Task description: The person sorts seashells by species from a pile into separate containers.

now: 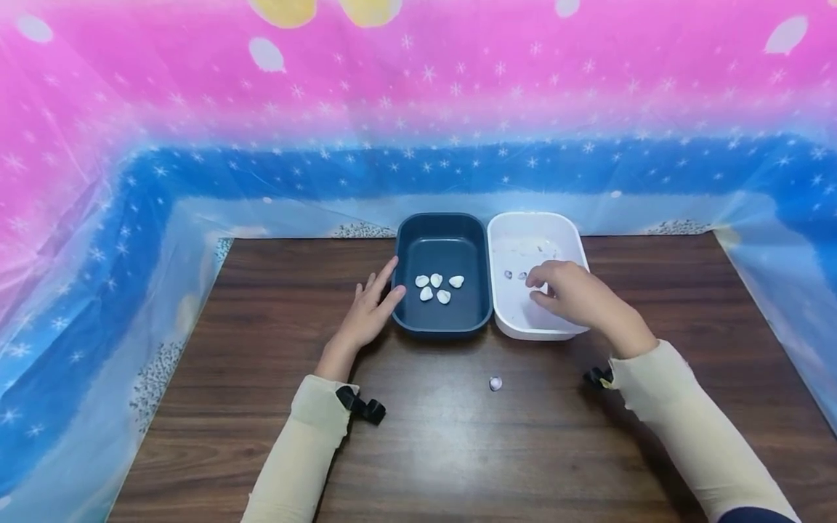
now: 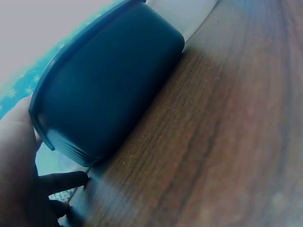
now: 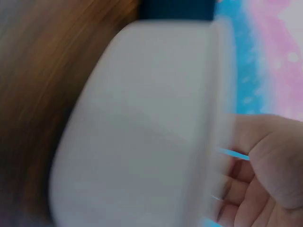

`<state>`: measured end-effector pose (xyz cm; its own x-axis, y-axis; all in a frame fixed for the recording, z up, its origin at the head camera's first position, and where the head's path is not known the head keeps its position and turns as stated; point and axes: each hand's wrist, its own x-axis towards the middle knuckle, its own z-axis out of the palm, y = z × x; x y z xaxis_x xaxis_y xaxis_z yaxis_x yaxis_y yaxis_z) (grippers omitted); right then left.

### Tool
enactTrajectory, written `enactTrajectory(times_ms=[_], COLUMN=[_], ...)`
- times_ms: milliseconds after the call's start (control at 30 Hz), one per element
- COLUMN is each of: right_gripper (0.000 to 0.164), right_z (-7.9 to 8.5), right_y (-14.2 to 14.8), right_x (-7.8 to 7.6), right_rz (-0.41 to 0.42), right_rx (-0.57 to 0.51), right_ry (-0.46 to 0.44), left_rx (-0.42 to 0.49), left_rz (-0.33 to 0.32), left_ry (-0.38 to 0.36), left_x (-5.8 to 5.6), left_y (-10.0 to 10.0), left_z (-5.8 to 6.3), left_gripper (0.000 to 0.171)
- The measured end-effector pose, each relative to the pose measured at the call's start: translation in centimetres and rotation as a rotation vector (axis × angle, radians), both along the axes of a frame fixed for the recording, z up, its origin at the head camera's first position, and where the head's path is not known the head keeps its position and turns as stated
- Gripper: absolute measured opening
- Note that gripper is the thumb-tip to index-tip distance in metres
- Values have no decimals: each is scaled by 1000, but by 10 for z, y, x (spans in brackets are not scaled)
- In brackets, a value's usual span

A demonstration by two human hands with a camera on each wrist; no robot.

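Beside the left wall of the dark blue tub [image 1: 442, 326], my left hand [image 1: 363, 317] has its fingers spread and touching the rim. Several white shells [image 1: 444, 296] lie on that tub's floor. My right hand [image 1: 575, 296] hangs over the white tub [image 1: 538, 333], thumb and forefinger bent with a small gap between them; nothing shows in it. Small purplish shells [image 1: 508, 274] lie in the white tub, partly covered by this hand. One purplish shell [image 1: 495, 383] lies on the table in front of the tubs. In the right wrist view, the white tub's wall hides the fingertips.
Both tubs stand side by side on a dark wood table [image 1: 418, 450]. A pink and blue patterned cloth [image 1: 366, 171] hangs behind and along the sides. Black wrist cameras [image 1: 361, 406] sit on the sleeves.
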<state>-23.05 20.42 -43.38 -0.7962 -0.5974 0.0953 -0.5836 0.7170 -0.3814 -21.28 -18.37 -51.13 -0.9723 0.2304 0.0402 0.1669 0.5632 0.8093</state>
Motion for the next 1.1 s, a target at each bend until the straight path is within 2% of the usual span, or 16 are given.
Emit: enactTrajectory(times_ms=[133, 233, 433, 633, 733, 933, 1100], right_gripper=[10, 10, 15, 17, 20, 22, 20], right_z=[15, 17, 8, -13, -21, -29, -31], right_y=[-12, -20, -35, -46, -48, -52, -55], right_x=[31, 50, 75, 85, 87, 88, 89], right_rz=[88, 146, 243, 388, 431, 432, 427], right_rx=[-100, -141, -95, -15, 35, 102, 143], right_ry=[82, 132, 107, 15, -12, -56, -39], left_rx=[-2, -2, 6, 7, 6, 1, 3], left_rz=[-2, -4, -1, -6, -6, -3, -8], left_ry=[-2, -5, -5, -6, -8, -2, 4], left_x=[0, 0, 0, 1, 1, -1, -1], left_y=[1, 1, 0, 0, 0, 0, 0], left_z=[0, 1, 2, 2, 2, 1, 0], left_gripper=[70, 72, 70, 71, 72, 71, 68])
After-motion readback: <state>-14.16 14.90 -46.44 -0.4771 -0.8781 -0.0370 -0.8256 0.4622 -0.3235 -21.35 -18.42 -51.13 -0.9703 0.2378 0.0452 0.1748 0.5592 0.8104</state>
